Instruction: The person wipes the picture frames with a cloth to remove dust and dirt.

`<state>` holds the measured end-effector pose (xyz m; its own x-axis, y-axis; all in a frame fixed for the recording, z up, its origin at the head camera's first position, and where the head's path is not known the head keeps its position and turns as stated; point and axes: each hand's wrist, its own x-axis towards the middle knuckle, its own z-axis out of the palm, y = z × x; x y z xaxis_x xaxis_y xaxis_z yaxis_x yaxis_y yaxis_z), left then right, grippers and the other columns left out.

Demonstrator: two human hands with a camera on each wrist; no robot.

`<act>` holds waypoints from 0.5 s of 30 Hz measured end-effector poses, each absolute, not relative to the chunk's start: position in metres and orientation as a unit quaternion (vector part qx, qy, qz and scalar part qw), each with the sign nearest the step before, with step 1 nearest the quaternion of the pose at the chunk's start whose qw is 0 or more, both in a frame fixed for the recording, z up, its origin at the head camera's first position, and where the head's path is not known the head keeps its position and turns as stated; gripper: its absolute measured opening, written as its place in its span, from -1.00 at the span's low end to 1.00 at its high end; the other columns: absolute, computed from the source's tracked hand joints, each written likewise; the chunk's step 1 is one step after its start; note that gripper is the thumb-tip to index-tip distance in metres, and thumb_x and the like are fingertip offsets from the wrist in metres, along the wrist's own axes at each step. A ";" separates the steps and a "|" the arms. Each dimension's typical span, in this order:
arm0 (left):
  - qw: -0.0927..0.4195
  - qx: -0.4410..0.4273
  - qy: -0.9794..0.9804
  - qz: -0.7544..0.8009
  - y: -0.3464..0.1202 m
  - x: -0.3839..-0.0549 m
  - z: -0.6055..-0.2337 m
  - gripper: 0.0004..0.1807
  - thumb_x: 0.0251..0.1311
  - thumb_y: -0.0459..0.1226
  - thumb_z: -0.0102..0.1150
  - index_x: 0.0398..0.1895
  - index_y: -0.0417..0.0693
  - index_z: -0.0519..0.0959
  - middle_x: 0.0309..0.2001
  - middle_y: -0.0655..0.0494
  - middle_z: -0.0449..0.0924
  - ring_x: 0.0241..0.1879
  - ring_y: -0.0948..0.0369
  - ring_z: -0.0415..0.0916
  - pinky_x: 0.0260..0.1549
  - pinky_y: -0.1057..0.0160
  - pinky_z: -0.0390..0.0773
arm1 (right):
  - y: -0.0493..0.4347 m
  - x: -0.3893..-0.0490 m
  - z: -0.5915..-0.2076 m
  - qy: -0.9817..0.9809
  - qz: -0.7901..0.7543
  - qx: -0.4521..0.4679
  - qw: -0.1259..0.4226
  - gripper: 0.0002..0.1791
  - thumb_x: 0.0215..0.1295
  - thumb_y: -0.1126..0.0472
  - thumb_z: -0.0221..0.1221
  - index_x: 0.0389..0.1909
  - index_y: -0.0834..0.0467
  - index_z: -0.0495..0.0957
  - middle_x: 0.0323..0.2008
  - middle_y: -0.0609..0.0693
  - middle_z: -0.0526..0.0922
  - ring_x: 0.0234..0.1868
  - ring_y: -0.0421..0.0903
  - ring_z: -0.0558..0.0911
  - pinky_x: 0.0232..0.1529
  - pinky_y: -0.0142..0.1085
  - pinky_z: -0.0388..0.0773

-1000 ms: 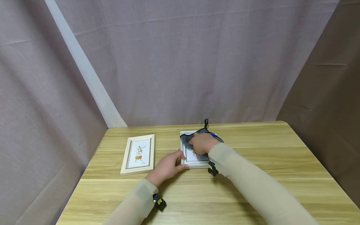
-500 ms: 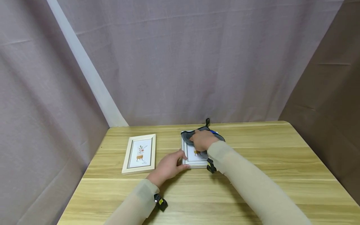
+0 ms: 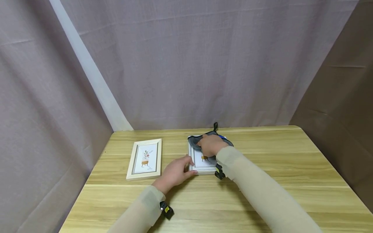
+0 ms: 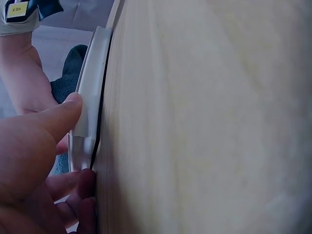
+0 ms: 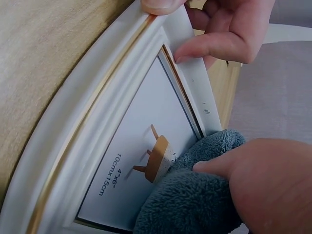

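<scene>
Pale wood-grain tabletop (image 3: 291,155): L hand (image 3: 174,172), fingers clamped on rectangular white picture frame (image 5: 56,146), R hand (image 3: 212,145) on fuzzy blue-grey cloth (image 5: 187,202) (can't tell fingers' grip); prob. press lightly.

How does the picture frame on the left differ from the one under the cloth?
The left frame looks cream, while the right frame looks whiter.
The left frame's print shows whole; a cloth hides part of the right frame's.
No fingers are on the left frame, but the left hand holds the right frame's near left corner.
Both lie face up on the table and show a brown pot on legs.
</scene>
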<state>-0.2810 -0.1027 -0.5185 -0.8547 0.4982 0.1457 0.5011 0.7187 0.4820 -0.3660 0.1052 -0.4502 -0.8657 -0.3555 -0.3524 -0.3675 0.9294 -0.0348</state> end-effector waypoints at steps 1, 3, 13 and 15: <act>0.002 -0.269 -0.927 -0.262 -0.103 -0.281 -0.519 -0.65 0.40 0.09 0.49 -0.02 0.14 0.62 -0.46 0.26 0.44 -0.43 0.23 0.42 -0.41 0.18 0.46 | 0.106 -0.366 -0.451 0.966 0.013 -0.186 0.182 -0.36 0.52 0.29 0.19 0.57 -0.12 0.53 0.69 0.25 0.21 0.03 0.19 0.73 -0.42 -0.20 0.33; 0.000 -0.267 -0.927 -0.264 -0.103 -0.279 -0.520 -0.65 0.39 0.09 0.49 -0.03 0.14 0.62 -0.46 0.27 0.44 -0.43 0.24 0.42 -0.41 0.18 0.45 | 0.106 -0.365 -0.454 0.965 0.009 -0.184 0.186 -0.36 0.52 0.30 0.18 0.57 -0.13 0.53 0.70 0.25 0.19 -0.15 0.14 0.73 -0.44 -0.20 0.28; 0.003 -0.262 -0.930 -0.258 -0.108 -0.277 -0.525 -0.68 0.42 0.09 0.46 -0.01 0.17 0.61 -0.35 0.19 0.58 -0.34 0.21 0.50 -0.32 0.16 0.53 | 0.100 -0.363 -0.454 0.966 0.000 -0.198 0.169 -0.34 0.45 0.31 0.27 0.55 -0.08 0.56 0.67 0.27 0.24 -0.13 0.19 0.76 -0.51 -0.22 0.34; 0.004 -0.263 -0.930 -0.257 -0.107 -0.279 -0.523 -0.68 0.43 0.09 0.46 -0.01 0.17 0.61 -0.33 0.16 0.62 -0.33 0.20 0.51 -0.31 0.14 0.54 | 0.100 -0.363 -0.451 0.966 0.000 -0.197 0.165 -0.33 0.43 0.30 0.30 0.55 -0.08 0.57 0.66 0.27 0.25 -0.02 0.22 0.76 -0.47 -0.22 0.39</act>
<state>-0.2790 -0.1070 -0.5230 -0.8621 0.4864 0.1420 0.4903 0.7299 0.4763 -0.3625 0.1001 -0.4513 -0.8675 -0.3816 -0.3191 -0.3817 0.9220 -0.0646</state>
